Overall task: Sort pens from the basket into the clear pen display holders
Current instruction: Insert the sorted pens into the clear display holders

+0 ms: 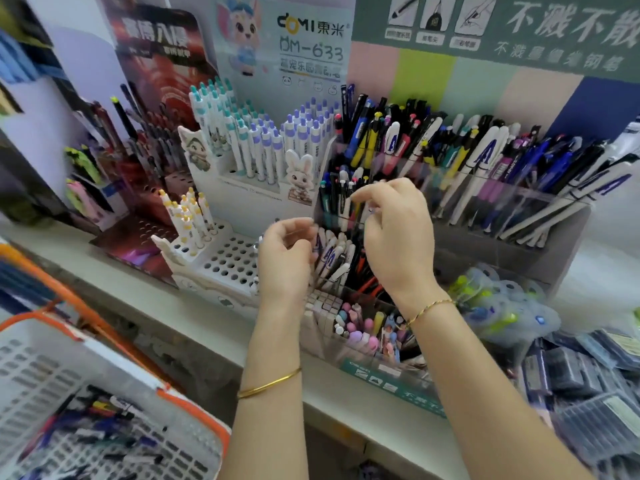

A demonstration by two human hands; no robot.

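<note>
A white basket with an orange rim (194, 408) sits at the lower left, and several loose pens (104, 420) lie in it. The tiered clear pen display holders (512, 199) stand at centre right, packed with pens. My right hand (398, 233) reaches over the middle tier, its thumb and forefinger pinching the top of a pen (346, 211) that stands there. My left hand (285, 261) hovers beside the lower tier of white pens (332, 254). Its fingers are curled, and small pen ends poke out at its left side. The picture is blurred.
A white rack with round holes (228, 261) stands left of my hands, with rows of cartoon pens behind it. Pastel pens and erasers fill a front box (363, 334). Packaged refills (571, 375) are piled at the right. A dark red display (152, 133) stands at the left.
</note>
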